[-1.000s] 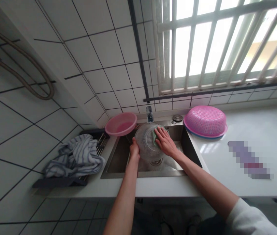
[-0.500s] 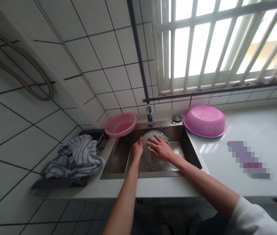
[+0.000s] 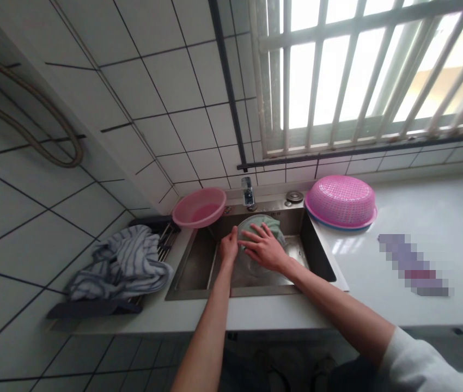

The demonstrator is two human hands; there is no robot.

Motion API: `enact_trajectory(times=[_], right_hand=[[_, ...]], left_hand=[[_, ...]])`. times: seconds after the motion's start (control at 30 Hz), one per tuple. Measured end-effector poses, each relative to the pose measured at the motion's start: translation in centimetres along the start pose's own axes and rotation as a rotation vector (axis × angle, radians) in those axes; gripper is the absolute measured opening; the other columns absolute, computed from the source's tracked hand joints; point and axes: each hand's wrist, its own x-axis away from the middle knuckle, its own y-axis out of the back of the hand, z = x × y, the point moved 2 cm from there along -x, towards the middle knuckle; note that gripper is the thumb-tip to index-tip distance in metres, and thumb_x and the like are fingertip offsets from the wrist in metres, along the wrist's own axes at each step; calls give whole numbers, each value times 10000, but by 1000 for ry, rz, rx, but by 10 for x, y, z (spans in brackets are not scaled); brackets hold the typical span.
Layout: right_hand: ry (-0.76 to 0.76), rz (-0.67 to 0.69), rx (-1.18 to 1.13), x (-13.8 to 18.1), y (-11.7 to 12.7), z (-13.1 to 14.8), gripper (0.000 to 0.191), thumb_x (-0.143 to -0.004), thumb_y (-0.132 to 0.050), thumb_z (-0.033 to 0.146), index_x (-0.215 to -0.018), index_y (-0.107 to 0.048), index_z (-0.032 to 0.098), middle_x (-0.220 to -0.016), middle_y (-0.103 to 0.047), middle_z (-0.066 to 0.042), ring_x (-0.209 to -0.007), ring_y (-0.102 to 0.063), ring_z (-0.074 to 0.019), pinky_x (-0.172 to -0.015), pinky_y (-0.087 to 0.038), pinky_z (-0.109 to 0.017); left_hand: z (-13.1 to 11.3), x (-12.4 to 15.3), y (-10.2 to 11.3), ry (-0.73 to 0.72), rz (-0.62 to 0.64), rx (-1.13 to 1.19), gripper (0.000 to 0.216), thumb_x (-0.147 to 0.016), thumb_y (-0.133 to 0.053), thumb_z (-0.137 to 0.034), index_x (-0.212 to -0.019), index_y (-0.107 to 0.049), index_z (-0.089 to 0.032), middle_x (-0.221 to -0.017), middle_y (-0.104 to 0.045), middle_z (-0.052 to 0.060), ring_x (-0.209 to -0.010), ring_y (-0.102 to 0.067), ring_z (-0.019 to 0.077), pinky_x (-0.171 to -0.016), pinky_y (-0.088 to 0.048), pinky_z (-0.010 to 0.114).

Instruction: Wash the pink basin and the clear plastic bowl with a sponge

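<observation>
In the head view, a round, pale strainer (image 3: 249, 221) with a mesh-like surface is tilted inside the steel sink (image 3: 317, 256). My left hand (image 3: 229, 246) is closed around its left rim, thumb up. A pale green cloth (image 3: 273, 225) lies against the strainer's inner face. Over that cloth my right hand (image 3: 267, 249) rests with fingers spread, pressing it flat and hiding part of it. The lower part of the strainer is hard to make out.
Behind the sink stands a faucet (image 3: 247, 191), with a metal drain strainer (image 3: 295, 196) to its right. A pink basin (image 3: 199, 208) sits at the back left corner. An upturned pink basket (image 3: 341, 201) is on the right counter. A striped towel (image 3: 123, 264) covers the rack at left.
My right hand has shifted slightly left and down across the strainer, and the green cloth now looks more spread out under it. My left hand keeps its hold on the rim.
</observation>
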Motion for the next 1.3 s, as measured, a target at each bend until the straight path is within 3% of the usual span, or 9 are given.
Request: enact_trajectory(times=[0.1,0.23,0.33,0.57,0.67,0.8,1.03,1.1,1.3], right_hand=[[25,29,-36,-1,-3,-3,415,-1083,-502,412,-1485,-603,384,-1588,-543,13,-1539,-399,-283,-1299,-238,-591],[-310,-98,-107,5,-7,-48,510,-1081,-464,487,-1533,-566,276,-1605,-518,-89,-1498,-467,-289,-1242,-383,-544],[-384,-103,-112,9,-12,-67,539,-1080,-448,504,-1536,-566,242,-1588,-534,-116,-1471,-506,-279,-1231,-415,-498],[-297,-10,0,4,-19,-36,547,-1065,-509,510,-1555,-540,269,-1603,-515,-113,-1477,-488,-312,-1227,-415,-515],[-194,54,13,3,-20,-20,525,-1062,-539,445,-1568,-516,307,-1635,-476,-96,-1519,-428,-329,-1233,-385,-570],[-117,28,-107,4,-15,-27,653,-1034,-591,468,-1629,-417,262,-1649,-457,-99,-1562,-367,-304,-1266,-348,-548],[-494,-175,-285,6,-10,-72,541,-1092,-411,499,-1524,-575,217,-1506,-618,-115,-1404,-587,-266,-1171,-487,-475],[-436,-152,-229,5,-9,-60,503,-1093,-424,453,-1514,-588,231,-1527,-600,-99,-1440,-547,-274,-1201,-451,-502],[64,64,-62,-3,-5,3,465,-1054,-558,371,-1519,-571,360,-1597,-532,-3,-1550,-383,-295,-1303,-219,-605]], left_hand=[[-2,3,-3,37,17,80,479,-934,-613,-612,-707,-720,-204,-672,-710,76,-815,-706,272,-673,-469,271],[-4,5,-12,58,86,96,480,-942,-619,-589,-669,-692,-202,-592,-644,57,-755,-690,266,-654,-455,278],[-7,8,-19,25,171,52,465,-988,-574,-522,-680,-695,-195,-625,-655,76,-756,-689,271,-692,-467,295],[-23,21,-8,-229,-79,-100,193,-954,-572,-206,-987,-760,-236,-1122,-759,125,-1142,-674,273,-1010,-441,314],[-21,19,-6,-79,-20,-115,189,-944,-625,-320,-841,-759,-235,-978,-783,152,-1116,-699,330,-951,-465,333],[-11,7,-4,37,13,-104,492,-946,-586,-578,-611,-679,-230,-732,-732,164,-963,-728,364,-789,-472,334],[7,-2,-6,135,-13,102,620,-900,-511,-778,-631,-626,-231,-526,-577,62,-640,-638,257,-588,-402,303],[7,-1,-10,122,4,104,616,-886,-531,-781,-638,-632,-226,-533,-580,59,-658,-639,256,-588,-403,297],[0,4,-10,7,37,133,590,-877,-568,-747,-655,-642,-205,-635,-636,64,-682,-608,229,-600,-396,290]])
